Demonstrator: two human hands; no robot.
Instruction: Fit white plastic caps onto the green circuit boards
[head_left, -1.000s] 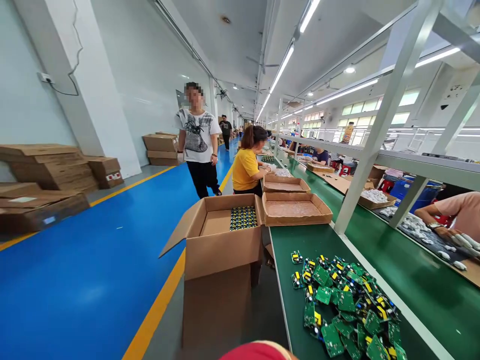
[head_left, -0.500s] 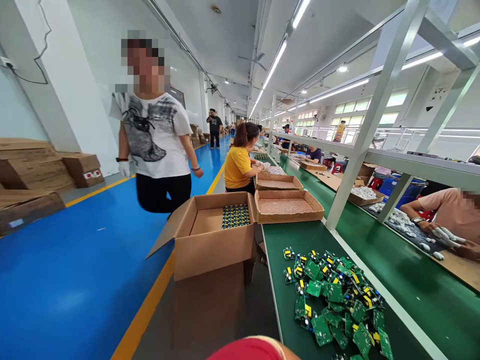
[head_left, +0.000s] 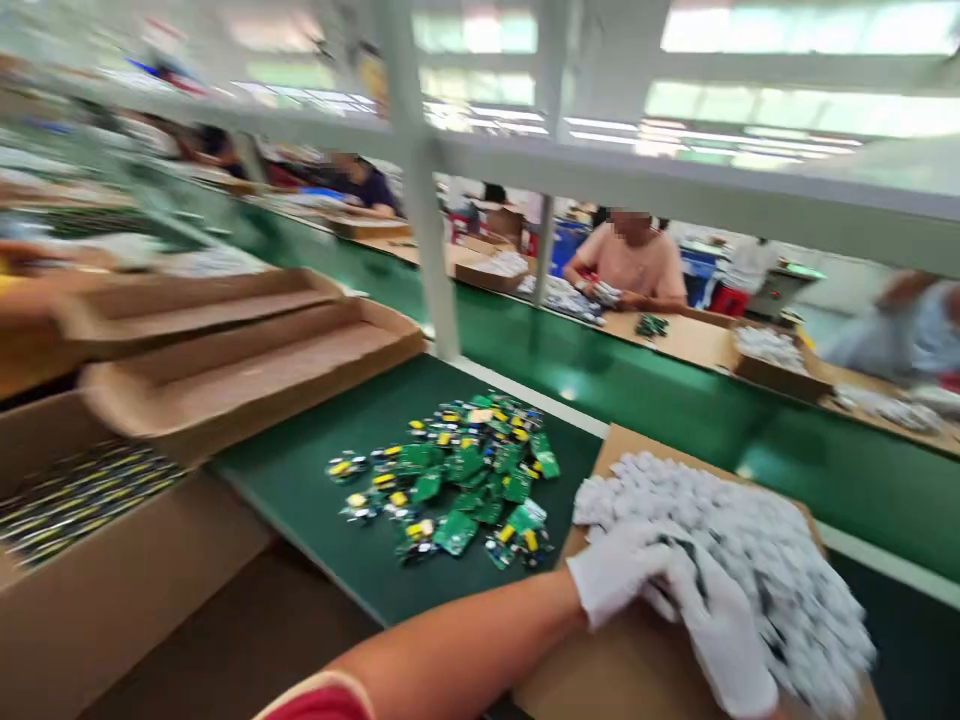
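Observation:
My left hand [head_left: 619, 568], in a white glove, reaches in over a cardboard sheet [head_left: 592, 665]. My right hand [head_left: 724, 630], gloved too, meets it there, and the fingers of both are bent together. Something small and dark shows between them, too blurred to name. Just behind and beside the hands lies a heap of small white pieces [head_left: 697, 490] on the cardboard. To the left, a loose pile of green circuit boards [head_left: 457, 475] with yellow and black parts rests on the dark green table [head_left: 300, 490].
Shallow cardboard trays [head_left: 262, 375] stand at the left, beside a large carton [head_left: 150, 600] with rows of circuit boards in it. A white frame post [head_left: 435, 250] rises behind the table. Across the line, a person in a pink shirt [head_left: 634, 265] works over white pieces.
The view has swung to the right, away from the aisle and the walking person. Both gloved hands, the cardboard sheet and the white heap have come into view.

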